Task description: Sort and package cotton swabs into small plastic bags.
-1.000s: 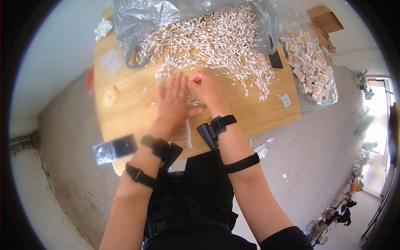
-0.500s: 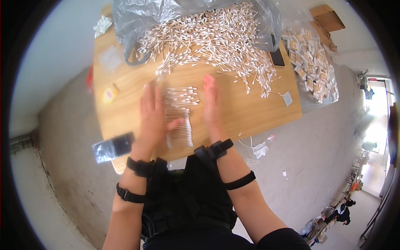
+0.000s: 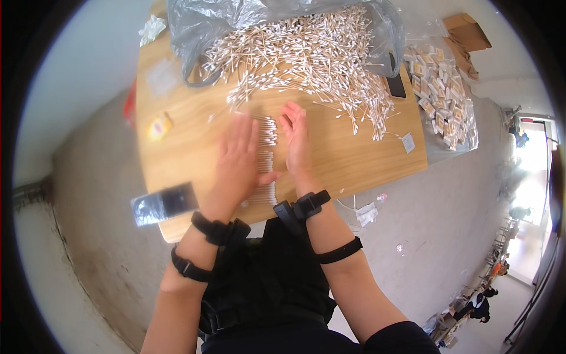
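Observation:
My left hand (image 3: 236, 165) lies flat, fingers stretched out, over the left part of a row of cotton swabs (image 3: 266, 168); its thumb reaches across the white tips. The swabs lie side by side, and the ones near the fingertips look less even. Just right of the row, my right hand (image 3: 298, 141) stands on edge with its fingers loosely bent and apart, holding nothing. Beyond both hands, a large heap of loose cotton swabs (image 3: 306, 59) spills from a grey plastic bag (image 3: 206, 29) onto the wooden table (image 3: 354, 159).
A black phone (image 3: 396, 82) lies near the table's right side. Past that edge is a clear bag of small packed boxes (image 3: 439, 94). A dark flat item in clear wrap (image 3: 165, 203) overhangs the left corner. A small yellow packet (image 3: 159, 126) lies at left.
My left hand has moved right, covering more of the row. My right hand has shifted slightly left, its fingers now more bent. The space between the hands has narrowed.

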A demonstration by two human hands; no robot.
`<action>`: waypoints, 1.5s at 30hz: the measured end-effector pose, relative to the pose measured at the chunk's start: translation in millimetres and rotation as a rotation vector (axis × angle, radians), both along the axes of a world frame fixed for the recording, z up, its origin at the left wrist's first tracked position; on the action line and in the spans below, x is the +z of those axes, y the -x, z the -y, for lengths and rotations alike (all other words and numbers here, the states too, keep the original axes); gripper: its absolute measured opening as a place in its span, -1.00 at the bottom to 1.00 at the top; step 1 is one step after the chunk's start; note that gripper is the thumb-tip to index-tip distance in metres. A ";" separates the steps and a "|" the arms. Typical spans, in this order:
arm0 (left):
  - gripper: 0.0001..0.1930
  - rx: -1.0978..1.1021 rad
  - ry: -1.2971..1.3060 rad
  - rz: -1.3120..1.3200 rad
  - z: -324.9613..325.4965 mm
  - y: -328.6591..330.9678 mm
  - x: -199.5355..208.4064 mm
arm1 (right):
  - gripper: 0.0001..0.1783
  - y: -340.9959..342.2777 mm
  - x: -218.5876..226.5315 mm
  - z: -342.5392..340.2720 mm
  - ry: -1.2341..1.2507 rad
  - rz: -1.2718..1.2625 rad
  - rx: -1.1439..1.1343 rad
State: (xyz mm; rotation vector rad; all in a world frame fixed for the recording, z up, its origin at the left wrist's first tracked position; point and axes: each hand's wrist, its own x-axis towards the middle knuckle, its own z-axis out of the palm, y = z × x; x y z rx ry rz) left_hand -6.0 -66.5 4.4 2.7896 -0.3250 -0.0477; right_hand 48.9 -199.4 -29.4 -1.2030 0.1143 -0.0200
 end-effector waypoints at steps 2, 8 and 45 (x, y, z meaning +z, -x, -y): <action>0.21 -0.024 0.023 0.010 -0.6 -4.8 -7.0 | -0.44 -0.6 5.7 -0.4 0.052 -0.022 -0.018; 0.22 -0.014 0.002 0.010 2.1 -15.8 -13.3 | -0.62 -12.2 3.7 8.5 0.189 -0.144 -0.059; 0.27 -0.091 -0.109 -0.035 5.0 13.5 -7.3 | -0.36 11.6 -0.8 4.2 0.051 0.004 0.062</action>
